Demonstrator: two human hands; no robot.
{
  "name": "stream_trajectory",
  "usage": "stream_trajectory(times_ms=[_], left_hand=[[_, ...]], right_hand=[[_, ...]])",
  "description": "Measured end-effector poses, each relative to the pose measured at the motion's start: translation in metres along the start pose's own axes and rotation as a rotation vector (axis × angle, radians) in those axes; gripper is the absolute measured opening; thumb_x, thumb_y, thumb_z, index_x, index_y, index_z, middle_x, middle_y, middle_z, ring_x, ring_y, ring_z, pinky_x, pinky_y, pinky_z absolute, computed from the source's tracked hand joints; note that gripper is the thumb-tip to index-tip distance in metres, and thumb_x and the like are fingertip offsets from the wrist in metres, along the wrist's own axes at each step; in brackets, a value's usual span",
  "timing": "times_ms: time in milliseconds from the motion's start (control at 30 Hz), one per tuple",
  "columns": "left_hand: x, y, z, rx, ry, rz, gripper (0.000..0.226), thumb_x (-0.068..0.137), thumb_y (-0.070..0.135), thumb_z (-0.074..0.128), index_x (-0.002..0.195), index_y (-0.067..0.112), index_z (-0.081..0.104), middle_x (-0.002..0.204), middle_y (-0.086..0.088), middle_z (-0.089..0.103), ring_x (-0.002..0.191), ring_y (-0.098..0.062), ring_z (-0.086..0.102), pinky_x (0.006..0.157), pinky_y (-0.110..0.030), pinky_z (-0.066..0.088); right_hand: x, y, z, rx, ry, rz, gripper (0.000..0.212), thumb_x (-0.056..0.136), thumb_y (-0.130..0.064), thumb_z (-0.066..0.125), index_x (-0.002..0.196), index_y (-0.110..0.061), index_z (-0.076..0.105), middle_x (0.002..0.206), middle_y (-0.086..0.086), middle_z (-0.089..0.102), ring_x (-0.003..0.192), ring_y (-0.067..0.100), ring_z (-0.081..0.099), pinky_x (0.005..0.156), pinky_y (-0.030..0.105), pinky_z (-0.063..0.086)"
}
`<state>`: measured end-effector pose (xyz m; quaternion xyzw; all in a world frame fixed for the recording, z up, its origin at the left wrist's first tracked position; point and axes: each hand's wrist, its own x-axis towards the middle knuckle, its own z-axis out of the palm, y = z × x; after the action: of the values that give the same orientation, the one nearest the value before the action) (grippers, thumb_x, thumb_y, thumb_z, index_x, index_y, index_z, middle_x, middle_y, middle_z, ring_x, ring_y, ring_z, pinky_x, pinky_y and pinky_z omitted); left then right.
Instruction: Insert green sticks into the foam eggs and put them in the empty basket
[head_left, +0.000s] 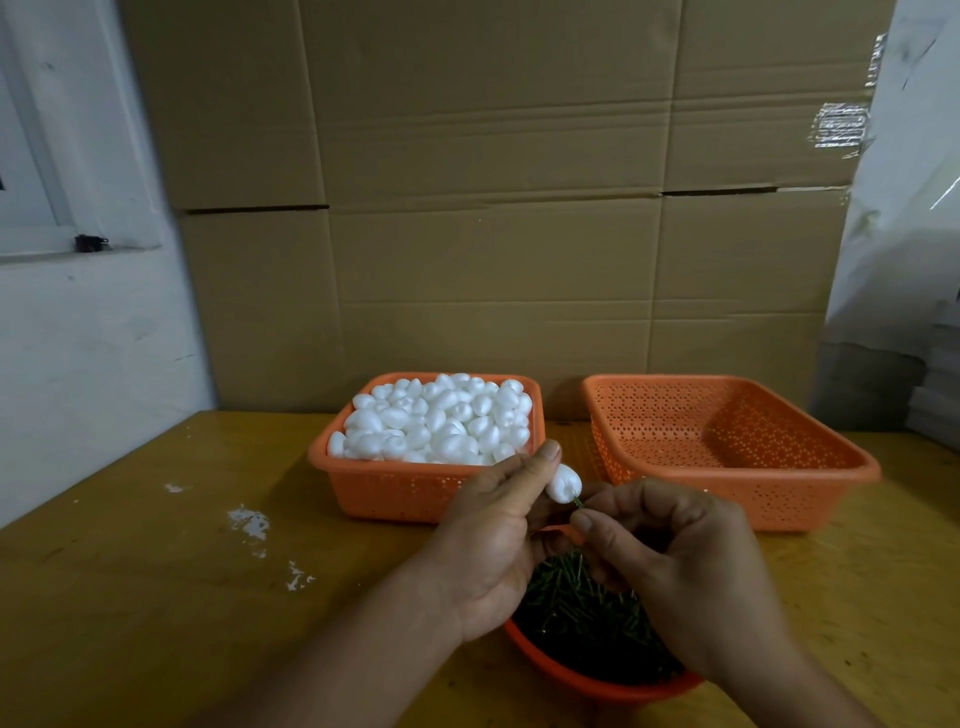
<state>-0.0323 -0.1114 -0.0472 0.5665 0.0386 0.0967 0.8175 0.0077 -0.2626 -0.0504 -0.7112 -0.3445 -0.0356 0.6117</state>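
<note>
Cardboard boxes (493, 208) back a wooden table (156, 571). At centre frame, the left hand (498, 530) pinches a foam egg (563, 483); the right hand (675, 561) pinches a green stick (577, 502) at its base. Empty basket (727, 447) sits right.

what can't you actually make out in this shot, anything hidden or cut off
Head view only:
- How deep the green stick sits in the foam egg: too small, and the right hand covers the rest of it.
- Most of the bowl of sticks: hidden under both hands.
- Left hand fingers behind the egg: hidden by thumb and egg.
- Label on the cardboard: too blurred to read.
</note>
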Motion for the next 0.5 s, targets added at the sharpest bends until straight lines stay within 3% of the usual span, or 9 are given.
stream_trajectory(times_ms=[100, 300, 500], left_hand=[[0.0003, -0.0012, 0.0005, 0.03, 0.003, 0.011, 0.035, 0.089, 0.041, 0.062, 0.097, 0.008, 0.056, 0.081, -0.003, 0.065, 0.08, -0.018, 0.063, 0.081, -0.037, 0.046], [-0.0007, -0.0022, -0.0007, 0.074, -0.015, 0.032, 0.033, 0.087, 0.043, 0.062, 0.091, 0.011, 0.058, 0.078, 0.001, 0.066, 0.077, -0.012, 0.063, 0.072, -0.029, 0.046], [-0.0007, -0.0038, -0.001, 0.113, 0.008, 0.083, 0.029, 0.084, 0.045, 0.068, 0.086, 0.017, 0.065, 0.079, 0.0, 0.068, 0.075, -0.011, 0.063, 0.066, -0.026, 0.049]], right_hand=[[0.0003, 0.0019, -0.0001, -0.01, 0.011, 0.004, 0.003, 0.076, -0.028, 0.079, 0.075, -0.027, 0.076, 0.059, 0.006, 0.07, 0.05, 0.021, 0.066, 0.049, 0.027, 0.055], [-0.0003, -0.0001, 0.0009, -0.038, 0.06, 0.024, 0.019, 0.068, -0.041, 0.076, 0.071, -0.023, 0.075, 0.057, 0.004, 0.07, 0.046, 0.019, 0.065, 0.045, 0.027, 0.054], [-0.001, -0.0002, 0.0026, -0.083, 0.074, 0.016, 0.006, 0.077, -0.023, 0.08, 0.074, -0.023, 0.075, 0.059, 0.002, 0.071, 0.047, 0.017, 0.065, 0.048, 0.031, 0.056]])
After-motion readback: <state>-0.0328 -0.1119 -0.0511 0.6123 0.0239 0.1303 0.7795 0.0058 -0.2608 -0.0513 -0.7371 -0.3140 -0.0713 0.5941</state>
